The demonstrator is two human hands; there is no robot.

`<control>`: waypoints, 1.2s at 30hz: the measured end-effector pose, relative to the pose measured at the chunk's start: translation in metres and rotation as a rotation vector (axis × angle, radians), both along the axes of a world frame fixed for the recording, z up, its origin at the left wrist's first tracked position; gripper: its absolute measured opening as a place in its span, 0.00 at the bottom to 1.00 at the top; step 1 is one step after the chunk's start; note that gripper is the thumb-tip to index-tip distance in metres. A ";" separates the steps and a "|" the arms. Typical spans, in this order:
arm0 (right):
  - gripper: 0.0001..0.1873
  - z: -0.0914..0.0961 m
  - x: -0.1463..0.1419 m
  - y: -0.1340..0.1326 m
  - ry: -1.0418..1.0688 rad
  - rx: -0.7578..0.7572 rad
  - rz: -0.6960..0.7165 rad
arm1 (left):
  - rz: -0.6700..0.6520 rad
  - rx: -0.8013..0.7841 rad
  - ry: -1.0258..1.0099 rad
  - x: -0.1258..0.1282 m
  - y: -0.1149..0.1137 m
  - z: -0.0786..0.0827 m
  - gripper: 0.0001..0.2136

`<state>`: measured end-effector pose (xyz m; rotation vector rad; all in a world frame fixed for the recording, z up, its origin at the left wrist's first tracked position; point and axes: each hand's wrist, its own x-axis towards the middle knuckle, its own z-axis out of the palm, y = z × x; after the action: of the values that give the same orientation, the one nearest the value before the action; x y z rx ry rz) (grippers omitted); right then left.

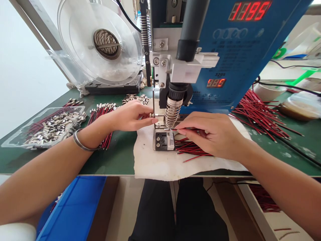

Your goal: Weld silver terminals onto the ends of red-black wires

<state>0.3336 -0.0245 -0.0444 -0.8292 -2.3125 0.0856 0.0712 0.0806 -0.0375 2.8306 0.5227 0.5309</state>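
My right hand (213, 134) pinches a thin red-and-black wire (179, 129), its end at a small metal connector (167, 129) under the spring-wrapped tip (173, 110) of the blue bench machine (225, 60). My left hand (130, 115) is closed, thumb and forefinger together beside the machine's thin upright rod; what lies between them is too small to make out. Just below the tip sits a black fixture plate with a metal block (170, 140). More red-and-black wires (192, 147) lie under my right hand on a white cloth (160, 167).
A clear tray (15, 139) of metal connectors stands left, near bundled wires with connector ends (106, 108). Loose connectors (136, 99) lie behind my left hand. A big clear reel (75, 43) rises back left. Right are a wire heap (260, 113) and a dark cable (298, 149).
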 end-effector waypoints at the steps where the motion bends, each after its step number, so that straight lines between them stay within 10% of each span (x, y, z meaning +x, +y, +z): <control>1: 0.11 0.000 0.000 0.000 0.001 0.005 0.003 | -0.003 0.001 -0.002 0.000 0.000 0.000 0.21; 23: 0.09 0.008 0.005 -0.010 -0.025 0.024 0.059 | 0.192 0.124 0.212 0.002 -0.012 0.024 0.19; 30: 0.09 0.014 -0.005 -0.055 0.246 0.055 0.003 | 0.436 0.081 0.150 -0.019 -0.083 0.043 0.12; 36: 0.05 -0.010 -0.049 -0.088 0.812 -0.325 -0.117 | 0.426 -0.342 -0.301 0.008 -0.178 -0.009 0.18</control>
<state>0.2849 -0.1127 -0.0541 -0.8739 -1.4966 0.6369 0.0793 -0.0970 -0.0468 2.2655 1.0465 0.8338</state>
